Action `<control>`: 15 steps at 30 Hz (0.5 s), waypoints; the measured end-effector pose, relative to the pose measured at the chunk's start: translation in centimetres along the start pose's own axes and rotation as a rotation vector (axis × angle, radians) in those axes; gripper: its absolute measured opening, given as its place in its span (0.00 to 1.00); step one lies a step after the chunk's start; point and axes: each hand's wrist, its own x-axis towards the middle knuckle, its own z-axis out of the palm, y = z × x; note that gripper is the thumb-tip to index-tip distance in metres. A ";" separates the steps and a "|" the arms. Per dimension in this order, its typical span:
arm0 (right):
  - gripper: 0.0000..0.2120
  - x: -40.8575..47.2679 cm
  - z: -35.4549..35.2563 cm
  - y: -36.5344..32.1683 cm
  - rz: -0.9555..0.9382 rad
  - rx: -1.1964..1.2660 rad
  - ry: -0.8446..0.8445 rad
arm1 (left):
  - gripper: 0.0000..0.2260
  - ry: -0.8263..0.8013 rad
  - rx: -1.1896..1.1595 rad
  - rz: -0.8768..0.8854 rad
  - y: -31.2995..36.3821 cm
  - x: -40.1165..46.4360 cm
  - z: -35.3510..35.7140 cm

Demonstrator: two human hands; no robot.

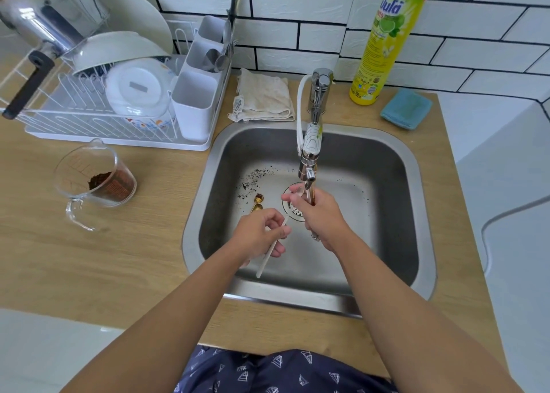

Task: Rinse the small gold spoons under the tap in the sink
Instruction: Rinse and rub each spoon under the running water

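While we work over the sink (395, 166) | left hand (257, 233) pinches a white stick (269, 254) | right hand (320, 214) grips a shiny gold spoon (311, 194) under the tap (309, 154) | two grounds-flecked gold spoons (257, 202) lie on the basin floor.

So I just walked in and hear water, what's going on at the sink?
A person is washing up. The right hand holds a gold-handled utensil under the chrome tap; the left hand grips a slim white stick. Two small gold spoons lie in the steel sink among dark specks.
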 end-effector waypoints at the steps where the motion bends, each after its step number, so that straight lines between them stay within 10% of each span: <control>1: 0.08 -0.1 -0.1 0.0 -0.021 -0.020 0.019 | 0.05 -0.005 0.010 0.004 0.0 0.0 0.0; 15: 0.11 -0.1 0.1 0.2 0.022 0.083 0.117 | 0.04 -0.043 -0.010 0.023 0.3 0.0 0.0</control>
